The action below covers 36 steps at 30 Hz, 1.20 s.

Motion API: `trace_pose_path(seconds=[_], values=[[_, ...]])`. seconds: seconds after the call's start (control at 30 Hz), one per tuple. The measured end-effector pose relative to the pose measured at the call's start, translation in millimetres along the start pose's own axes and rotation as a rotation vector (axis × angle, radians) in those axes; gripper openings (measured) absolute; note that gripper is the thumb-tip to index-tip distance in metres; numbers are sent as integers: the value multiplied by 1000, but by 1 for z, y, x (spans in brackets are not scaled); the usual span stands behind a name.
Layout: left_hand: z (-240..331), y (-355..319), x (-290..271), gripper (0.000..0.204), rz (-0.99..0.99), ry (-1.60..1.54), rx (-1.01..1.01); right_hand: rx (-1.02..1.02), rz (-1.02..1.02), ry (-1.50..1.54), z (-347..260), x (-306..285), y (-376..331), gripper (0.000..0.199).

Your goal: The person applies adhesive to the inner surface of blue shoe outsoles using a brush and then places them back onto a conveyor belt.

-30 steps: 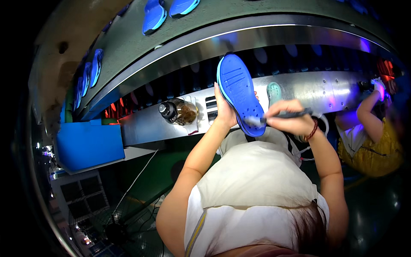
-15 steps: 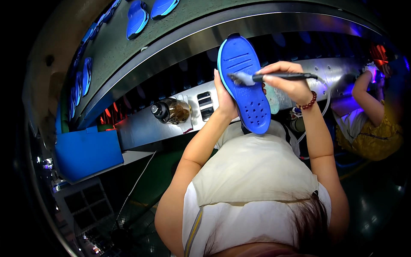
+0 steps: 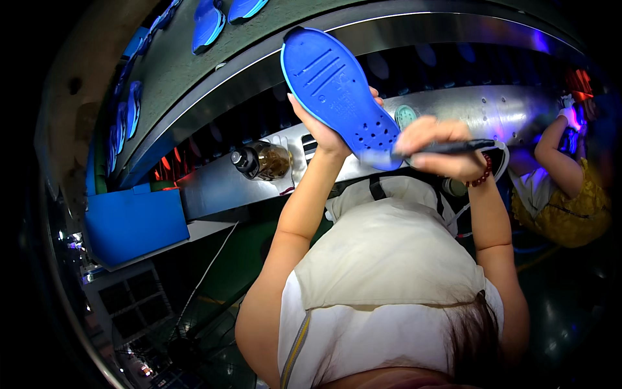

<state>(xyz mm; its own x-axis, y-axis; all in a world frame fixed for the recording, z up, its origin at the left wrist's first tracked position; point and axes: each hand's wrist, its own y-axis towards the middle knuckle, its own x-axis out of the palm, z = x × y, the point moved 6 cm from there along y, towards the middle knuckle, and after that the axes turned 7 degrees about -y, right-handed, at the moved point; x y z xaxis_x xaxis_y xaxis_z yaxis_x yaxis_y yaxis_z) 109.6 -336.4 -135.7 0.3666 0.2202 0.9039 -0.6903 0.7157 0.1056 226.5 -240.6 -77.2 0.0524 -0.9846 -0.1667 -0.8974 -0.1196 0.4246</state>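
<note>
My left hand (image 3: 322, 135) holds a blue shoe sole (image 3: 330, 81) from beneath, its fingers wrapped round the edge. The sole is tilted, its far end to the left; it has grooves at the far part and several small holes at the near part. A brush (image 3: 447, 148) with a black handle is gripped in my right hand (image 3: 437, 144), which is smeared by motion. Its pale, blurred head lies over the near end of the sole; whether the bristles touch cannot be told.
A metal ledge (image 3: 214, 191) runs in front of me, with a dark-capped jar (image 3: 265, 162) and a pale green oval piece (image 3: 405, 115) on it. Beyond, a conveyor belt (image 3: 272, 26) carries several blue soles (image 3: 207, 27). At left is a blue box (image 3: 137, 223); at right, a co-worker (image 3: 560, 201).
The sole has moved up and left in my left hand and tilted further. My right hand has moved the brush from the sole's middle down to its near end.
</note>
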Motion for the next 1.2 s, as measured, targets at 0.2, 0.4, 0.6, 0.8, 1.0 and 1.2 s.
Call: trace_pose_path(seconds=[0.2, 0.4, 0.6, 0.8, 1.0, 1.2], values=[[7, 7, 2, 99, -43, 35, 11, -10, -85, -170, -1, 4, -11, 20], [4, 12, 7, 94, 31, 107, -17, 183, 110, -129, 17, -11, -23, 18], [4, 14, 11, 95, 23, 213, -45, 258, 168, 216, 29, -18, -37, 19], [6, 13, 17, 95, -56, 182, -89, 109, 78, 228, 29, -12, -32, 16], [-21, 3, 25, 85, -27, -87, -196, 211, 401, 652, 51, -10, -37, 17], [-23, -11, -2, 45, 25, 208, -384, 407, 139, 107, 20, 0, -31, 20]])
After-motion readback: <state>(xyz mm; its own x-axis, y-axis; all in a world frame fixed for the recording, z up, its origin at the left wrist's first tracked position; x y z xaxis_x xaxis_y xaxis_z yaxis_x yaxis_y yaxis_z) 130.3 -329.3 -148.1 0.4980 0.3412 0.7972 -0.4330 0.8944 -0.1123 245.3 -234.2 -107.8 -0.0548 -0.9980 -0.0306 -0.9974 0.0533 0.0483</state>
